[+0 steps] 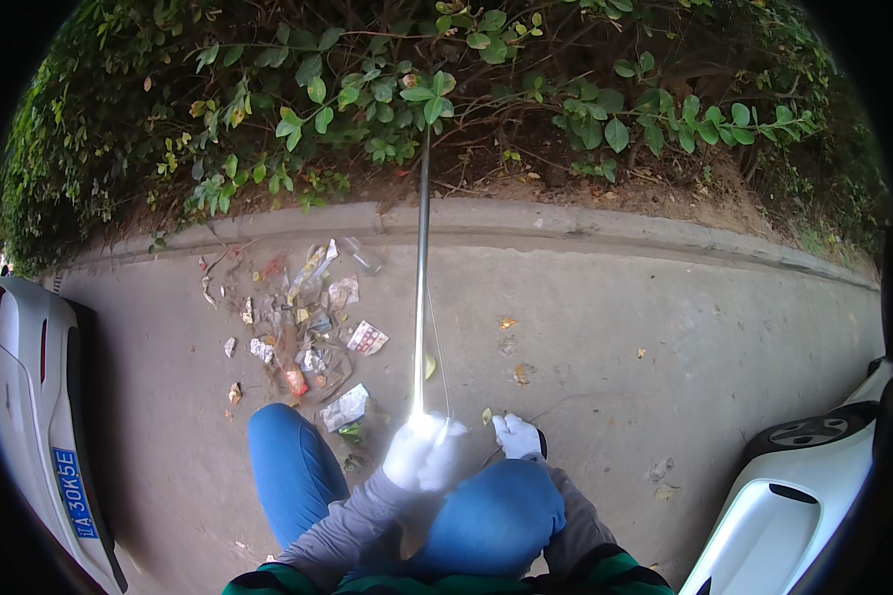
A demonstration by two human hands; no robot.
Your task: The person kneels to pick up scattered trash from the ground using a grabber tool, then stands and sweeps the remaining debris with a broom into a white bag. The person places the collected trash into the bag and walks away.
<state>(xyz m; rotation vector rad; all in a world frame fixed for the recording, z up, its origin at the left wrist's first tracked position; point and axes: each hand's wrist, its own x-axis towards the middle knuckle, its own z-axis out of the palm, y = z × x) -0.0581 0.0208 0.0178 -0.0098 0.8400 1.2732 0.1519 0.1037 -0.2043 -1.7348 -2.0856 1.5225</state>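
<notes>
My left hand (422, 452), in a white glove, is closed around the near end of a shiny metal pole (422, 260). The pole reaches over the curb, its far end hidden among the hedge leaves. A thin wire or string runs beside it down to the glove. My right hand (517, 436), also white-gloved, is low by my right knee, near a small yellow-green leaf (487, 416). Whether it grips anything is hard to tell; a thin dark line shows beside it. A pile of litter (309, 320), with wrappers, plastic film and paper scraps, lies left of the pole.
A concrete curb (565, 223) crosses in front, with a leafy hedge (342, 97) and bare soil behind it. A white car (37, 387) stands at the left, another light-coloured car (796, 483) at the right. Dry leaves (521, 373) dot the pavement.
</notes>
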